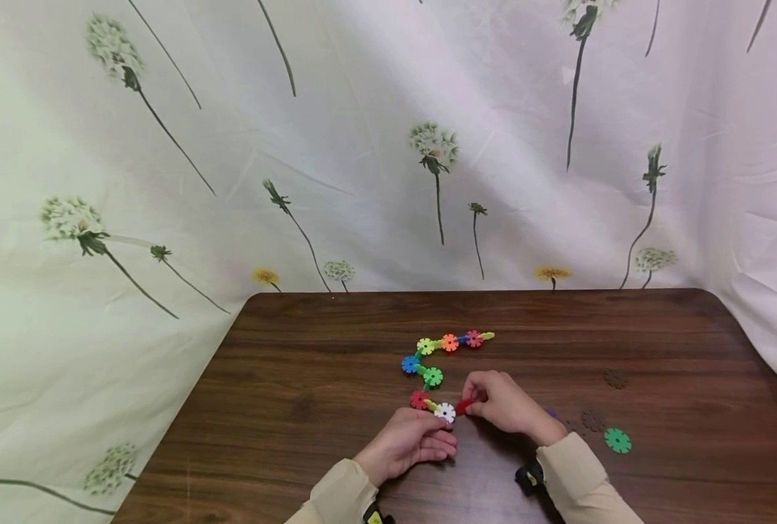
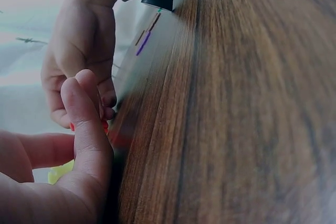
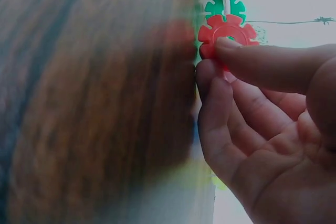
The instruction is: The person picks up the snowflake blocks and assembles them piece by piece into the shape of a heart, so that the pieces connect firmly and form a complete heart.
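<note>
A chain of notched plastic snowflake discs winds over the wooden table. At its near end is a white disc (image 1: 445, 413), held by my left hand (image 1: 404, 444) between thumb and fingers. My right hand (image 1: 503, 402) pinches a red disc (image 3: 227, 34) between thumb and forefinger. The red disc stands on edge against the white one, which appears edge-on in the right wrist view. Beyond the white disc the chain runs through another red disc (image 1: 419, 399), a green disc (image 1: 433, 376) and a blue disc (image 1: 410, 364). In the left wrist view, fingers hide most of the joint.
On the table (image 1: 284, 407) to the right lie loose discs: a green one (image 1: 618, 440), brown ones (image 1: 594, 419) and a purple one (image 1: 551, 413) partly behind the right wrist. The chain's far end bends right past an orange disc (image 1: 450, 343). A flowered curtain (image 1: 375, 160) hangs behind.
</note>
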### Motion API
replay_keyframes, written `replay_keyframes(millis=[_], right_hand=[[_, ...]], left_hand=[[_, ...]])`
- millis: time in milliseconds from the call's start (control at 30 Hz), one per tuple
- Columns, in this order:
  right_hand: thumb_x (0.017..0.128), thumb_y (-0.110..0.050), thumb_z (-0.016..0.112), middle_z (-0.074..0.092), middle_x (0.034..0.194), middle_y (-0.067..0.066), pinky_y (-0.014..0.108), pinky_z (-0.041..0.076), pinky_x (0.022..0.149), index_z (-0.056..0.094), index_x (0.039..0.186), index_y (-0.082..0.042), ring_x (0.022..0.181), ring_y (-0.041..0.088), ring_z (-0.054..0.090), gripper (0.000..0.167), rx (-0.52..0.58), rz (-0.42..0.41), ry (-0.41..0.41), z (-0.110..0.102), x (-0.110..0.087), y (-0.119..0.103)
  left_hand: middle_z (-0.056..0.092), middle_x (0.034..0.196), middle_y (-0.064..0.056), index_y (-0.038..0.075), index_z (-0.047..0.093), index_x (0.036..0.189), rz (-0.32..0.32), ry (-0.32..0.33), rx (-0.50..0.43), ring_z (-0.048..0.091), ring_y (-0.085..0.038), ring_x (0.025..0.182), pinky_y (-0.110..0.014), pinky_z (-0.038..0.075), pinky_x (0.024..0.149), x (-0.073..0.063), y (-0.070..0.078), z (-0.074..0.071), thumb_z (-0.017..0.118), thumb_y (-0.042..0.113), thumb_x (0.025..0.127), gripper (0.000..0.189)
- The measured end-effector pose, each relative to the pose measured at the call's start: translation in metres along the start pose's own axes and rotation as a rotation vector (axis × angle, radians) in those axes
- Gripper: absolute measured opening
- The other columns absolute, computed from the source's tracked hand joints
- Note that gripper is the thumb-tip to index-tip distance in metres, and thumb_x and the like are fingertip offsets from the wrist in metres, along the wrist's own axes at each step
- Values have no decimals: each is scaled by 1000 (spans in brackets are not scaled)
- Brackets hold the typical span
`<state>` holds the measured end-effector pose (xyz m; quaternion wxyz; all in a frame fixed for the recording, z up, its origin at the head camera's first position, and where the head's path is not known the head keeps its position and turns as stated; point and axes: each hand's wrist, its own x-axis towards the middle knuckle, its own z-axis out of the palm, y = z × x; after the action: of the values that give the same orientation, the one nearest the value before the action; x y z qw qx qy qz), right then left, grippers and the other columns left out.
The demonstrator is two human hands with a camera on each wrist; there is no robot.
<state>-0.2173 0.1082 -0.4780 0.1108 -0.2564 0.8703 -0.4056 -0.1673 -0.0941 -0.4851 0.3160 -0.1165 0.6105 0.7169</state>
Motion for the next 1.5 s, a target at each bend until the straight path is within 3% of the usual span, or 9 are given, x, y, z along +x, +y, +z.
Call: replay_keyframes(millis=[600, 1133, 1500], right_hand=[[82, -9, 75, 66, 76, -8, 21, 45, 63, 68, 80, -15, 67, 3, 54, 9, 16, -23, -25, 2, 7, 1], [79, -8, 78, 66, 69, -9, 20, 45, 60, 70, 72, -15, 63, 1, 53, 12, -14, -58, -62, -2, 12, -2], [76, -10, 80, 67, 67, -10, 19, 42, 60, 72, 69, -16, 63, -2, 51, 12, -23, -92, -11, 2, 12, -3]], left_hand=[[70, 71, -4, -3, 66, 102, -10, 24, 29, 68, -9, 64, -20, 55, 58, -1, 1, 1, 59, 15, 95, 20], [69, 71, 0, -5, 65, 104, 12, -11, 50, 66, -6, 64, -16, 50, 55, -1, 1, -3, 56, 14, 97, 23], [67, 71, 1, -5, 66, 100, 10, -26, 37, 64, -3, 63, -15, 48, 56, -2, 2, -5, 55, 10, 96, 19]])
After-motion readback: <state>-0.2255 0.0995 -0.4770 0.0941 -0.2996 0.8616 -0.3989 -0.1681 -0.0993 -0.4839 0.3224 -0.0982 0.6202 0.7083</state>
